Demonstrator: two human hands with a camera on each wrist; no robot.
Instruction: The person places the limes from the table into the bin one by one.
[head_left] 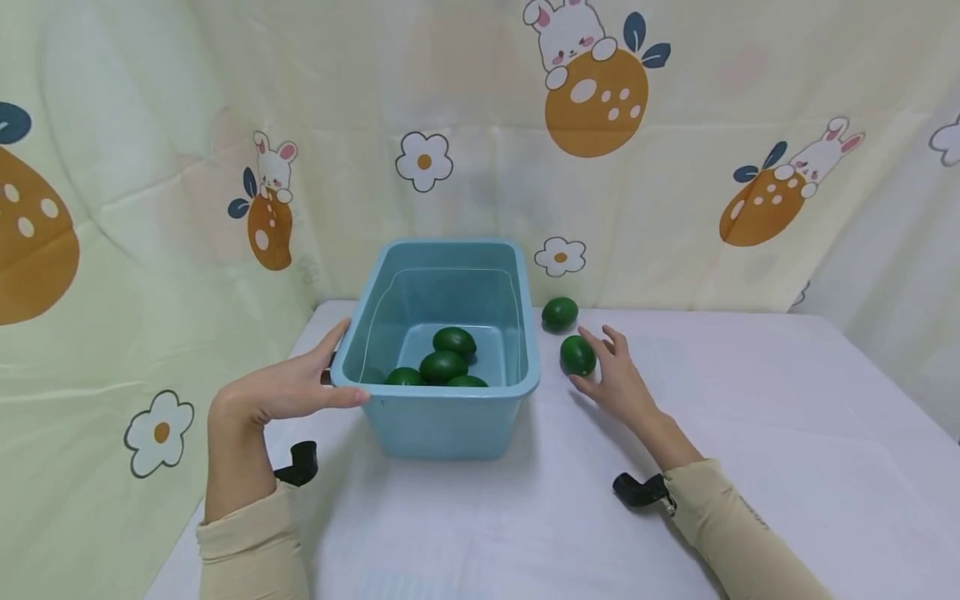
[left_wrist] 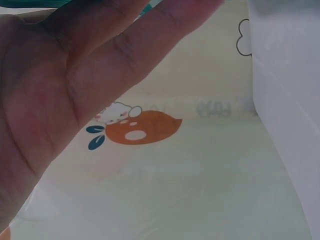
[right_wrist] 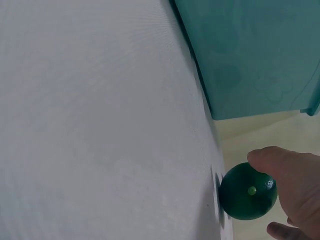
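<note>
My left hand (head_left: 296,387) rests against the near left corner of a light blue plastic bin (head_left: 442,425), thumb straight along the front just below the rim and fingers along the left side. Several glossy dark green oval fruits (head_left: 444,367) lie inside the bin. Right of it, my right hand (head_left: 615,379) reaches around another green fruit (head_left: 577,356) on the table, thumb and fingers spread. The right wrist view shows the thumb (right_wrist: 275,162) overlapping that fruit's edge, with another finger (right_wrist: 282,231) apart from it. One more green fruit (head_left: 559,313) sits just behind.
A white cloth (head_left: 712,392) covers the table. Behind it and at the left hangs a pale curtain (head_left: 465,83) printed with rabbits and flowers, close to the bin's far end. Black camera mounts (head_left: 637,490) stick out from both wrists.
</note>
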